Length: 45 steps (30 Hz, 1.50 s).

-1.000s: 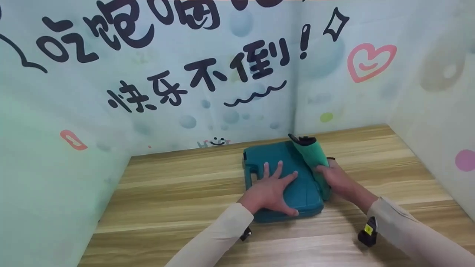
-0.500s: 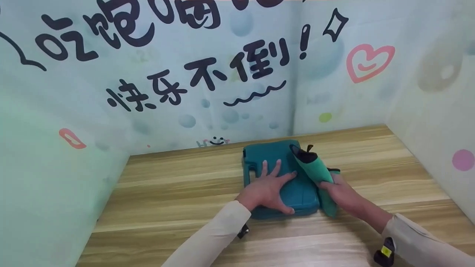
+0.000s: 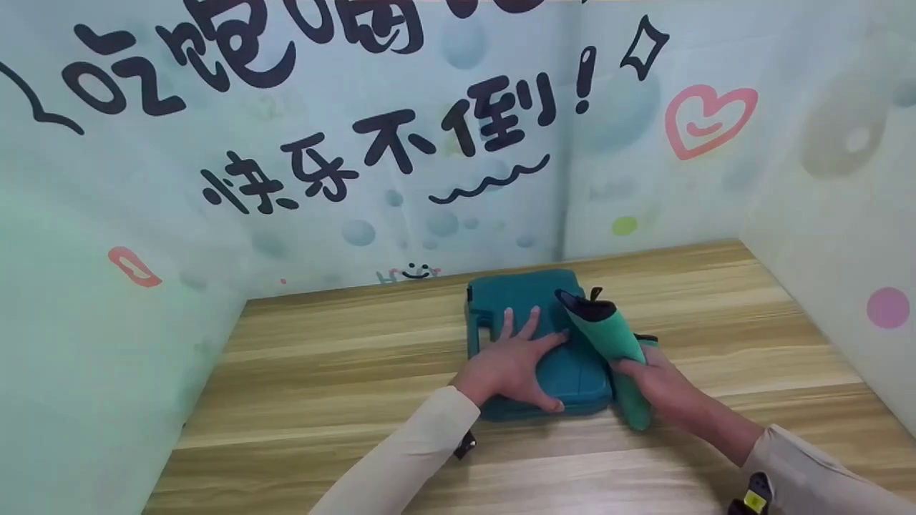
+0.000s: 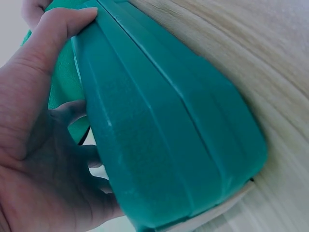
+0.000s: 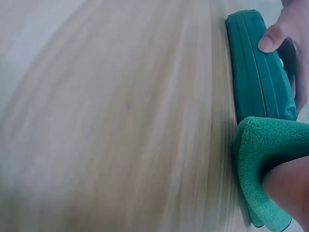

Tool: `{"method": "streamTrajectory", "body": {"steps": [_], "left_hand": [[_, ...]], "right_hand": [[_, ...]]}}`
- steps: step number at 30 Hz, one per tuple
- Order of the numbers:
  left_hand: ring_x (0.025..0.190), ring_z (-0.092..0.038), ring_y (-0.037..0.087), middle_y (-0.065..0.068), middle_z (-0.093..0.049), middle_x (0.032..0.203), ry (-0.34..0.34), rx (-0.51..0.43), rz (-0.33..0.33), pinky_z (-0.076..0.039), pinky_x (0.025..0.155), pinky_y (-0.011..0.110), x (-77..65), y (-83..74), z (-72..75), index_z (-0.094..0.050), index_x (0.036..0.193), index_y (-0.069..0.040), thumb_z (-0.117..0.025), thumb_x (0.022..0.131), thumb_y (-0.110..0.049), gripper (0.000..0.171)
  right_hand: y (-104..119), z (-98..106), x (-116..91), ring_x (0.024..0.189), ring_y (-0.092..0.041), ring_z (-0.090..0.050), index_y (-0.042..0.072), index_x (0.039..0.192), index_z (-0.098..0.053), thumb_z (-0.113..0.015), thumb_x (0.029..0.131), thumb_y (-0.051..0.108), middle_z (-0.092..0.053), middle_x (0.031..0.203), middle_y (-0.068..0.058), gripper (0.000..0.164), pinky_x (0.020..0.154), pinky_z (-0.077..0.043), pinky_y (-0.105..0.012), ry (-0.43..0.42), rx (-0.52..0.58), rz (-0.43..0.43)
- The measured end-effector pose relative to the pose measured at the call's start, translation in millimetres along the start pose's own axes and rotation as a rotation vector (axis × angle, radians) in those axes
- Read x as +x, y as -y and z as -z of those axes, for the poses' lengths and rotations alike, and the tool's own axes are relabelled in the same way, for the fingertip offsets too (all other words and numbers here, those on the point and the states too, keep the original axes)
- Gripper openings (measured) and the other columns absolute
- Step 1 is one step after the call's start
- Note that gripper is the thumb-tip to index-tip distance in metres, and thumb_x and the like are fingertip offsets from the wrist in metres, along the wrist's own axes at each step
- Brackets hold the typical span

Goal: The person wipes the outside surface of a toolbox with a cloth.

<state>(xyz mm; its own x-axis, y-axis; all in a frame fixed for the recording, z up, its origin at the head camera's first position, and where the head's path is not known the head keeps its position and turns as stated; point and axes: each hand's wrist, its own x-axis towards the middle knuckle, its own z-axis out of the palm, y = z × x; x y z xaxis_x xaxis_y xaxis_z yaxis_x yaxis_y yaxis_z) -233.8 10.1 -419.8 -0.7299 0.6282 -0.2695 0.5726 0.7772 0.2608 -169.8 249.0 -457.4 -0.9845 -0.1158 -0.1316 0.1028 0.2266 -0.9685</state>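
A teal plastic carrying case [image 3: 526,290] lies flat on the wooden table, its handle slot on the left side. Fingers spread, my left hand [image 3: 512,366] rests on top of the case; in the left wrist view its thumb [image 4: 79,19] touches the near edge. A folded green cloth [image 3: 608,336] with dark trim and fuzzy pile is gripped by my right hand [image 3: 662,383] at the case's right side. In the right wrist view the cloth [image 5: 256,140] wraps about the fingers and meets the side of the case [image 5: 248,67].
The wood-grain table [image 3: 343,357] runs back to a printed fabric wall [image 3: 322,236] just behind the case. Side walls stand at left [image 3: 86,357] and right [image 3: 830,243]. A small black device [image 3: 751,497] sits at the right sleeve.
My right hand with the cloth has slid toward me along the case's right side, its top end tilting lower. My left hand stays spread on the case.
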Motion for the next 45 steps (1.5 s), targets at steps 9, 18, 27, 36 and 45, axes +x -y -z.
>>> {"method": "streamTrajectory", "body": {"steps": [9, 18, 27, 36, 45], "left_hand": [[0.149, 0.011, 0.046, 0.008, 0.003, 0.169, 0.004, -0.012, -0.007, -0.024, 0.108, 0.069, -1.2, 2.7, -0.3, -0.025, 0.161, -0.044, -0.078, 0.079, -0.065, 0.1], [0.15, 0.009, 0.045, 0.005, 0.002, 0.17, 0.001, -0.006, -0.005, -0.021, 0.107, 0.072, -1.8, 2.5, -2.3, -0.027, 0.157, -0.052, -0.076, 0.078, -0.068, 0.095], [0.149, 0.011, 0.045, 0.007, 0.002, 0.17, 0.002, -0.022, -0.033, -0.023, 0.109, 0.069, -1.8, 3.5, -1.3, -0.029, 0.158, -0.048, -0.077, 0.08, -0.065, 0.093], [0.15, 0.011, 0.044, 0.005, 0.002, 0.17, 0.011, -0.017, -0.027, -0.02, 0.109, 0.07, -2.0, 3.4, -0.7, -0.027, 0.158, -0.051, -0.076, 0.08, -0.067, 0.093], [0.149, 0.011, 0.044, 0.006, 0.003, 0.17, 0.018, -0.014, -0.032, -0.019, 0.109, 0.071, -1.5, 5.9, -0.8, -0.027, 0.158, -0.05, -0.075, 0.08, -0.067, 0.093]], "right_hand": [[3, -2, 14, 0.12, -0.034, -0.045, -0.009, 0.142, -0.039, -0.047, 0.104, 0.013, -0.05, 0.134, -0.021, 0.044, 0.105, -0.034, -0.051, -0.028, 0.04, -0.017], [5, 4, 39, 0.123, -0.036, -0.045, -0.007, 0.144, -0.032, -0.044, 0.108, 0.021, -0.046, 0.138, -0.023, 0.047, 0.108, -0.033, -0.054, 0.02, 0.097, -0.009], [12, 4, 69, 0.122, -0.035, -0.042, -0.011, 0.144, -0.033, -0.041, 0.106, 0.015, -0.044, 0.136, -0.025, 0.047, 0.109, -0.029, -0.052, -0.048, 0.091, 0.024], [20, 6, 95, 0.131, -0.039, -0.037, -0.004, 0.152, -0.027, -0.038, 0.108, 0.019, -0.038, 0.146, -0.024, 0.051, 0.114, -0.022, -0.058, -0.065, 0.068, -0.053], [20, 8, 112, 0.13, -0.04, -0.036, -0.001, 0.15, -0.029, -0.042, 0.106, 0.025, -0.038, 0.144, -0.022, 0.053, 0.112, -0.022, -0.06, -0.053, 0.013, -0.102]]}}
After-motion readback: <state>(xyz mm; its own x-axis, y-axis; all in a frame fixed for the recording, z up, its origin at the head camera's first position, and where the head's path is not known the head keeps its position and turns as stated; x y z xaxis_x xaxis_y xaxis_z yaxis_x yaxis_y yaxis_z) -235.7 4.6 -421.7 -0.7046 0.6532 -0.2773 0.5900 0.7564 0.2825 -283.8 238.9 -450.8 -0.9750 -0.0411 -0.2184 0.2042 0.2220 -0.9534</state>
